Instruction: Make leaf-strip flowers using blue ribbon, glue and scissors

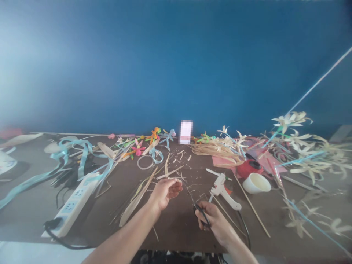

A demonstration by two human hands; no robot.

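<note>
My left hand (166,193) is closed, its fingers curled and thumb pressed at the top. A pale dried leaf strip (171,173) shows at its fingertips; how much of it lies in the grip is hidden. In my right hand (213,220) are scissors (202,215) with black handles, their thin blades pointing up and left toward my left hand. Small pale scraps (182,157) lie scattered beyond the hands. Long dried leaves (140,198) rest just left of my left forearm. A white glue gun (225,192) lies right of the scissors.
At the left is a white power strip (74,205) with a plugged black cable, near light blue ribbon (86,150). On the right stand a white cup (256,183), a red round object (249,168) and pale leaf flowers (308,165) on stems. A blue wall rises behind.
</note>
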